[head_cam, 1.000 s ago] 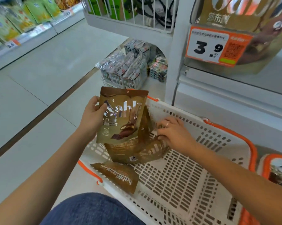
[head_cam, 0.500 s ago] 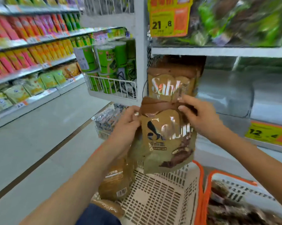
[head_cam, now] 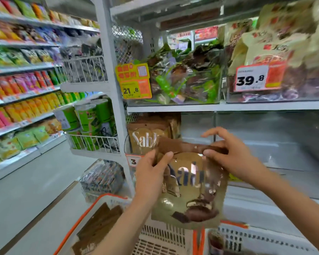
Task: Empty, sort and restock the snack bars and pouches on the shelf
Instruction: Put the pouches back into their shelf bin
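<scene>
Hands, left (head_cam: 151, 173) and right (head_cam: 230, 159), each grip one pouch (head_cam: 190, 192) below the shelf (head_cam: 228, 107); two pouches in basket (head_cam: 76, 225).

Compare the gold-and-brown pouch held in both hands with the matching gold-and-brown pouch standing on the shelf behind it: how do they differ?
The held gold-and-brown pouch hangs in the air, pinched at its brown top strip by the left hand and right hand; the shelf pouch stands at the left end of its shelf, untouched. The held pouch shows its whole front; the shelf pouch is partly hidden behind it. Both share the gold face, brown top and white lettering.
</scene>
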{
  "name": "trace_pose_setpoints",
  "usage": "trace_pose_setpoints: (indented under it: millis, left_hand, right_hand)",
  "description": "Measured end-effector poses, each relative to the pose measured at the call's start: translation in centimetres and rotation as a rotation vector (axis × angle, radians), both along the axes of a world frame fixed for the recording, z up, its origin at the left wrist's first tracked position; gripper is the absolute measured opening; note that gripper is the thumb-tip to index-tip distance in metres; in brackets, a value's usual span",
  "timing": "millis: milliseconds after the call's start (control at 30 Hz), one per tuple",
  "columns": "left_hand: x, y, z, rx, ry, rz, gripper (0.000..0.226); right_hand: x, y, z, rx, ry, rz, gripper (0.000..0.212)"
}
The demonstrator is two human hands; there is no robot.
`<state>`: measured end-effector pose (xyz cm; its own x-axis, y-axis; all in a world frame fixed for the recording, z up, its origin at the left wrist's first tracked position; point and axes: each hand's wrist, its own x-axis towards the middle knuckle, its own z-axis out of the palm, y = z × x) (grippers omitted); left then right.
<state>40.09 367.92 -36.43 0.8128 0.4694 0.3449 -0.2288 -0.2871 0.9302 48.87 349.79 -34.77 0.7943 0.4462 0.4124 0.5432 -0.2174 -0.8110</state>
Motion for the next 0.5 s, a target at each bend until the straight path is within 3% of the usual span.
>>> trace_pose_setpoints:
  millis: [100,200,367,467,500]
  left_hand:
    - [2.4,0.8,-0.3,-0.046,0.030,0.005,0.036]
    - [4.6,0.9,-0.2,-0.205,0.059,-0.048,0.034]
    - [5.9,0.4,-0.6,-0.056,0.051,-0.035,0.027]
    - [5.0,1.2,-1.6,0.017,0.117,-0.234,0.004]
    - [4.7,1.7,-2.3,0.068,0.134,-0.312,0.015]
  right_hand:
    - [2.1,-1.7,-1.4,0.088,0.318,0.078,0.031]
    - [3.4,-1.4,-3.8,0.200,0.476,0.010,0.010]
    - [3.6,-0.2,-5.0,0.403,0.469,-0.154,0.013]
    - [3.0,-0.4,-5.4,0.436,0.385,-0.285,0.012]
    - [2.7,-0.6,-5.4,0.438,0.361,-0.317,0.012]
